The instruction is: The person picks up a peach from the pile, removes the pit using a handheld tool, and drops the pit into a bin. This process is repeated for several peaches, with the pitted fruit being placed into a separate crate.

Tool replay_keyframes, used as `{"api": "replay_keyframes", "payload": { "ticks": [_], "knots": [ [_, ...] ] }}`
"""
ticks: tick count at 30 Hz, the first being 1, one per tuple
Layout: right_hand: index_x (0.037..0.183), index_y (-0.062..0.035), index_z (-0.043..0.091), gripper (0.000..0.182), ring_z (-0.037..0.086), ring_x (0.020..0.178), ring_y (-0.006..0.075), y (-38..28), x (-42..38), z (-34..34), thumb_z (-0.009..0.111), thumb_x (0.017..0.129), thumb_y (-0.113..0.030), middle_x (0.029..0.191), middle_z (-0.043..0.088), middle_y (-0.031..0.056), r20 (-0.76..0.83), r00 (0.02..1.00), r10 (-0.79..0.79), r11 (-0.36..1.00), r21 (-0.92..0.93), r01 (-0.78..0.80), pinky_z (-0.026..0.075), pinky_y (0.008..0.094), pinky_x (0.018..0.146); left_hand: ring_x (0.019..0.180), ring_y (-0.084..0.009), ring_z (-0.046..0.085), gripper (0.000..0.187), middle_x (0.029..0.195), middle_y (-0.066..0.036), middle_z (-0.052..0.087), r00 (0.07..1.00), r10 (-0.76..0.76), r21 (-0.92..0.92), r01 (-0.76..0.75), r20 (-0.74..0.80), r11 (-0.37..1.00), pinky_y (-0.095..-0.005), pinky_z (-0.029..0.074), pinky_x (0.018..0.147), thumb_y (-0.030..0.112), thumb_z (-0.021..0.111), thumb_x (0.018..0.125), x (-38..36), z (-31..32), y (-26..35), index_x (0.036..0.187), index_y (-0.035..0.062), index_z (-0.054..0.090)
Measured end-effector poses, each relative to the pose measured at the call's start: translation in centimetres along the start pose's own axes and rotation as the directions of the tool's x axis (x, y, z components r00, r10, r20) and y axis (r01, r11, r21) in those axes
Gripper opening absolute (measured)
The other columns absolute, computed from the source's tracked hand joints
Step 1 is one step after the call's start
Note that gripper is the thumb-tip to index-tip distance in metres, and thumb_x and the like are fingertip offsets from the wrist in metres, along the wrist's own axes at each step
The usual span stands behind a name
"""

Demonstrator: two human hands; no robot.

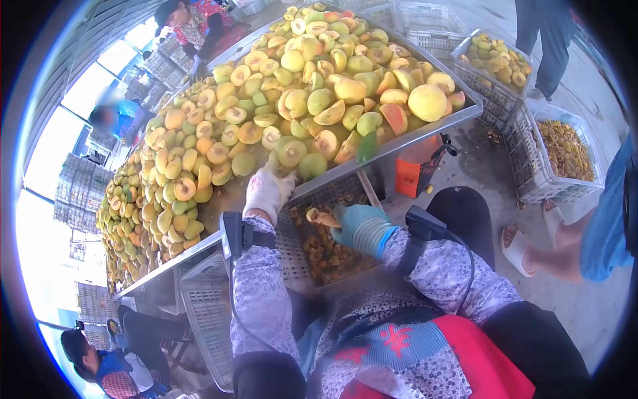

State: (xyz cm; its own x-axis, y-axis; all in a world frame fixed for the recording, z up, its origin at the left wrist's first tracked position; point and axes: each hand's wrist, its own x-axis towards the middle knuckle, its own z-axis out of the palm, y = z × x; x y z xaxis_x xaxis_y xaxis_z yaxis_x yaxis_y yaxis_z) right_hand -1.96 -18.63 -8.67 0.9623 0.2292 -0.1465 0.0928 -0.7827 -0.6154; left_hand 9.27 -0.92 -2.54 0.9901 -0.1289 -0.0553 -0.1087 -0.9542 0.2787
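My left hand (268, 191), in a white glove, reaches over the metal table's near edge. Its fingers are apart and touch the pile beside a halved yellow-green peach (291, 152); I see no fruit clearly gripped. My right hand (362, 228), in a teal striped glove, is closed around a short tan object (322, 217) with a rounded end, whose kind I cannot make out. Beneath it sits a dark crate (296, 229) with brown pits and scraps (332, 256) inside. Whole and halved peaches (319, 80) heap over the metal table (425, 135), several showing pits.
An orange-and-black bag (415, 169) hangs under the table's right corner. Crates of peaches (495, 60) and of pits (565, 149) stand at right, near a person's sandalled feet (522, 249). An pale crate (206, 299) is at my left. Other people work at left.
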Motion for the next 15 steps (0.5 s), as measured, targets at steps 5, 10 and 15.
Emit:
{"api": "replay_keyframes", "payload": {
  "ticks": [5, 10, 15],
  "knots": [
    [0.101, 0.0014, 0.065, 0.042, 0.067, 0.087, 0.0436, 0.8, 0.6, 1.3, 0.055, 0.091, -0.038, 0.092, 0.069, 0.0265, 0.194, 0.981, -0.019, 0.999, 0.033, 0.013, 0.052, 0.0488, 0.084, 0.088, -0.0146, 0.066, 0.033, 0.094, -0.010, 0.069, 0.992, -0.055, -0.414, 0.097, 0.112, 0.905, -0.0300, 0.054, 0.077, 0.017, 0.063, 0.090, -0.2, -0.4, -1.8, 0.118, 0.0006, 0.063],
    [0.114, 0.0028, 0.064, 0.049, 0.067, 0.097, 0.0401, -1.9, 0.4, 0.9, 0.052, 0.093, -0.040, 0.099, 0.069, 0.0267, 0.240, 0.963, -0.125, 0.910, 0.414, 0.015, 0.052, 0.0458, 0.087, 0.091, -0.0177, 0.066, 0.019, 0.101, -0.008, 0.066, 0.977, -0.192, -0.995, -0.088, -0.094, 0.042, -0.0303, 0.056, 0.075, 0.017, 0.062, 0.097, -4.5, -1.7, -3.6, 0.108, 0.0009, 0.061],
    [0.109, 0.0018, 0.061, 0.047, 0.062, 0.068, 0.0189, -4.1, 0.0, 1.4, 0.053, 0.097, -0.042, 0.073, 0.060, 0.0070, 0.436, 0.899, 0.023, 0.700, 0.636, -0.326, 0.052, 0.0342, 0.063, 0.095, -0.0189, 0.064, 0.017, 0.103, -0.005, 0.063, 0.986, -0.164, -0.956, -0.010, 0.040, -0.294, -0.0317, 0.056, 0.081, 0.021, 0.060, 0.099, -7.8, -0.9, -2.9, 0.109, 0.0084, 0.059]
  ]
}}
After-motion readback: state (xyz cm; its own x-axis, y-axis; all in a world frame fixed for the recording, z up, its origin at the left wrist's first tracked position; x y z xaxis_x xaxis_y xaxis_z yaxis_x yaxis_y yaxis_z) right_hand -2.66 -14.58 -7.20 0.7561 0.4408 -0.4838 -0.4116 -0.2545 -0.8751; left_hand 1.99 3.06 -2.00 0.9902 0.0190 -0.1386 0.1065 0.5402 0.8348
